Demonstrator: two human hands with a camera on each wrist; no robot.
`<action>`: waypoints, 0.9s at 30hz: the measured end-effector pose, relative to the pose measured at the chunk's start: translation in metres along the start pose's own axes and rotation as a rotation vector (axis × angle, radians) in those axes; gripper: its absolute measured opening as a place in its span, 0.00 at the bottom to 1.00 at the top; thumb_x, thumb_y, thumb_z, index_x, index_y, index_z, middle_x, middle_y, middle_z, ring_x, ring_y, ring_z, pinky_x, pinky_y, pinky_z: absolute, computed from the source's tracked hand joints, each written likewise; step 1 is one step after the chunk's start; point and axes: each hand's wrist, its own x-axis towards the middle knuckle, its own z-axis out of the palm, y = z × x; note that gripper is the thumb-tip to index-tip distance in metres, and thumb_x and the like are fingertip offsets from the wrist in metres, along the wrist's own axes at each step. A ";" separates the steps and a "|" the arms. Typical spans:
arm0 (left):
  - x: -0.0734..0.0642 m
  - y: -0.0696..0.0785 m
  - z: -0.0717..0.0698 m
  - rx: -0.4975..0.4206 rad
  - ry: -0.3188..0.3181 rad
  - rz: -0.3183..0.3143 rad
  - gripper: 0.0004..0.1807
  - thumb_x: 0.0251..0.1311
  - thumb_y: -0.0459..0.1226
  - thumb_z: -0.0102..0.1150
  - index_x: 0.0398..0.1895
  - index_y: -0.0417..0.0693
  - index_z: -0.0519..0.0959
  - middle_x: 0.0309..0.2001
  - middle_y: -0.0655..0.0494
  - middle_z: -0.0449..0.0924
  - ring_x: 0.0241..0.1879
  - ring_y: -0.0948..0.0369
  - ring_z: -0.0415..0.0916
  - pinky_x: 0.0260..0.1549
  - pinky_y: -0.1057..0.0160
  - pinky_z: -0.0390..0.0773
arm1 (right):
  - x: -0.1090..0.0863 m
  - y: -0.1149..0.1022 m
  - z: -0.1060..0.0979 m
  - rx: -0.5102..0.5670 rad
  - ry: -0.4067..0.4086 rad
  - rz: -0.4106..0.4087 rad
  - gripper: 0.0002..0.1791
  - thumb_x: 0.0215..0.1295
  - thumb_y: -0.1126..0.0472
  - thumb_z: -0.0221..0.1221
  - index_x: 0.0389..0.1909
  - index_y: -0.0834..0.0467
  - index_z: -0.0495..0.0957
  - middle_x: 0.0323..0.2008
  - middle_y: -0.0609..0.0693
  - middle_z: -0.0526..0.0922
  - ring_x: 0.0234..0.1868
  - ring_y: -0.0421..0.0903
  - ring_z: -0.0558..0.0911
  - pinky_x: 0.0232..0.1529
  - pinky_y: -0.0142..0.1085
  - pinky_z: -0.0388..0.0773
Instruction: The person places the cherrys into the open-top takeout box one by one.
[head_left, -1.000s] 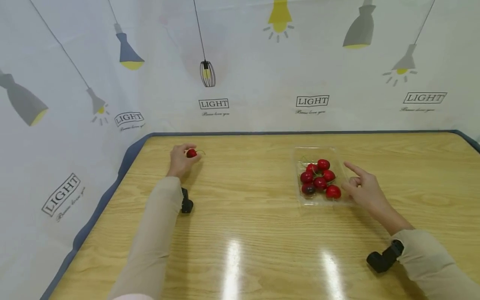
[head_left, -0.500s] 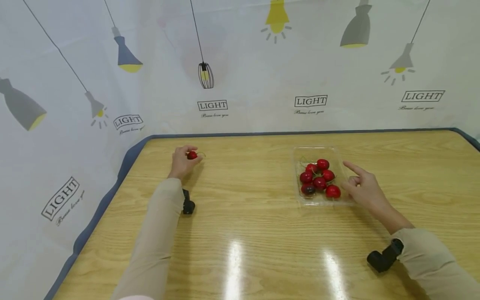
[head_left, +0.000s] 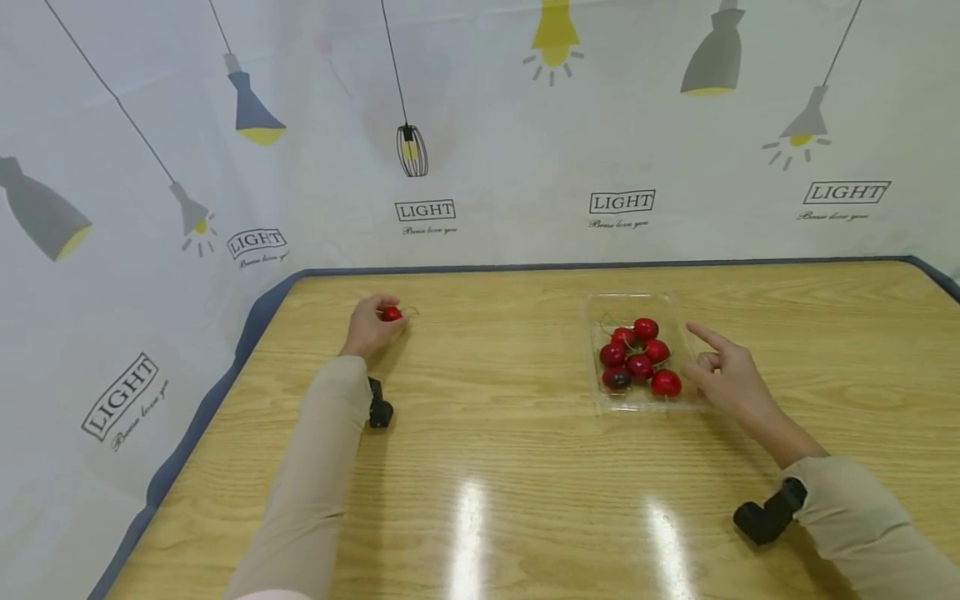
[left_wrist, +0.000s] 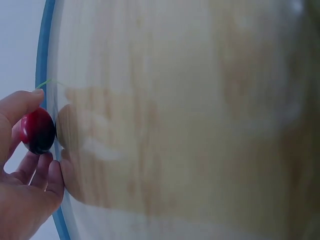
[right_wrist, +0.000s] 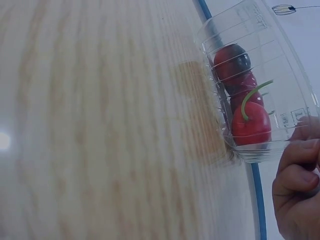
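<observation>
Near the table's far left corner, my left hand (head_left: 372,327) holds a red cherry (head_left: 392,314) between thumb and fingers. Its thin green stem points right. The left wrist view shows this cherry (left_wrist: 37,131) close to the tabletop, the thumb above and fingertips below; contact with the table cannot be told. A clear plastic container (head_left: 633,302) stands right of centre with several dark red cherries (head_left: 639,366) inside. My right hand (head_left: 731,379) pinches its right edge, index finger pointing out straight and the other fingers curled. In the right wrist view, one cherry (right_wrist: 251,125) shows its stem through the wall.
The wooden table (head_left: 495,433) ends at a dark blue edge (head_left: 487,267) along the back and left. Behind it hangs a white backdrop (head_left: 510,150) printed with lamps. A black wrist camera (head_left: 380,406) sits on the left sleeve, another camera (head_left: 768,512) on the right.
My left hand has shifted slightly to the right and nearer me, with the cherry still in its fingers. The right hand and the container have stayed in place.
</observation>
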 end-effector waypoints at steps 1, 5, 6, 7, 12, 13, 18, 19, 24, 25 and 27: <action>0.000 0.000 0.000 0.012 -0.010 -0.010 0.22 0.53 0.33 0.59 0.51 0.33 0.69 0.47 0.36 0.69 0.48 0.46 0.67 0.47 0.54 0.67 | 0.000 0.000 0.000 0.003 -0.002 -0.005 0.34 0.56 0.72 0.47 0.65 0.67 0.49 0.11 0.41 0.58 0.13 0.37 0.58 0.15 0.31 0.61; 0.000 0.001 0.000 0.045 -0.038 -0.045 0.23 0.53 0.34 0.59 0.52 0.35 0.69 0.49 0.36 0.69 0.50 0.46 0.65 0.50 0.54 0.66 | -0.001 -0.001 0.001 0.002 -0.007 -0.023 0.34 0.56 0.72 0.47 0.65 0.68 0.49 0.10 0.41 0.58 0.13 0.37 0.58 0.15 0.31 0.62; 0.000 0.002 0.000 0.049 -0.042 -0.051 0.23 0.53 0.34 0.59 0.53 0.36 0.69 0.50 0.36 0.68 0.51 0.46 0.65 0.50 0.54 0.66 | -0.001 -0.001 0.001 -0.002 -0.008 -0.024 0.33 0.56 0.72 0.47 0.65 0.68 0.49 0.10 0.41 0.58 0.12 0.37 0.58 0.15 0.31 0.62; 0.000 0.002 0.001 0.055 -0.045 -0.056 0.23 0.53 0.34 0.59 0.53 0.36 0.68 0.50 0.36 0.68 0.51 0.46 0.65 0.51 0.54 0.66 | -0.001 -0.001 0.001 -0.005 -0.008 -0.026 0.33 0.56 0.72 0.47 0.65 0.68 0.49 0.10 0.41 0.58 0.12 0.37 0.58 0.15 0.31 0.62; 0.000 0.004 0.001 0.075 -0.048 -0.055 0.23 0.53 0.34 0.59 0.53 0.36 0.69 0.51 0.36 0.68 0.51 0.46 0.65 0.50 0.54 0.67 | -0.002 -0.002 0.000 -0.002 -0.006 -0.025 0.33 0.57 0.71 0.47 0.65 0.68 0.49 0.10 0.42 0.58 0.12 0.37 0.58 0.15 0.31 0.61; -0.001 0.005 0.001 0.076 -0.048 -0.054 0.23 0.53 0.34 0.59 0.52 0.36 0.69 0.50 0.36 0.68 0.51 0.46 0.66 0.50 0.54 0.67 | -0.002 -0.002 0.000 0.000 -0.007 -0.024 0.33 0.57 0.71 0.47 0.65 0.68 0.49 0.10 0.42 0.58 0.12 0.37 0.57 0.14 0.32 0.61; -0.003 0.007 0.002 0.068 -0.050 -0.063 0.23 0.52 0.35 0.59 0.51 0.36 0.69 0.50 0.37 0.68 0.50 0.47 0.66 0.49 0.55 0.67 | -0.002 -0.002 0.000 -0.006 -0.004 -0.019 0.33 0.56 0.71 0.47 0.65 0.68 0.49 0.10 0.42 0.58 0.12 0.36 0.57 0.14 0.32 0.59; -0.003 0.007 0.002 0.068 -0.052 -0.067 0.23 0.52 0.35 0.60 0.51 0.36 0.70 0.50 0.38 0.68 0.50 0.47 0.66 0.49 0.55 0.68 | -0.002 -0.002 0.000 -0.011 -0.001 -0.020 0.33 0.56 0.71 0.47 0.65 0.68 0.49 0.10 0.42 0.58 0.12 0.36 0.57 0.14 0.32 0.59; -0.003 0.006 0.004 0.084 -0.058 -0.065 0.22 0.52 0.37 0.60 0.49 0.36 0.70 0.49 0.38 0.69 0.50 0.48 0.67 0.49 0.55 0.68 | -0.001 -0.001 0.001 -0.007 0.004 -0.022 0.34 0.56 0.71 0.47 0.65 0.68 0.49 0.10 0.41 0.57 0.12 0.37 0.57 0.14 0.32 0.59; -0.003 0.005 0.004 0.088 -0.057 -0.063 0.22 0.52 0.38 0.60 0.49 0.36 0.71 0.49 0.39 0.69 0.49 0.48 0.67 0.49 0.55 0.67 | -0.001 -0.001 0.001 -0.006 0.003 -0.022 0.34 0.56 0.71 0.47 0.65 0.68 0.49 0.10 0.41 0.57 0.12 0.37 0.57 0.14 0.32 0.59; -0.003 0.005 0.003 0.088 -0.057 -0.062 0.21 0.52 0.38 0.60 0.48 0.36 0.71 0.48 0.39 0.70 0.49 0.48 0.67 0.48 0.55 0.68 | -0.001 -0.001 0.001 -0.006 0.003 -0.024 0.34 0.56 0.71 0.47 0.65 0.68 0.49 0.10 0.42 0.57 0.12 0.37 0.57 0.14 0.33 0.58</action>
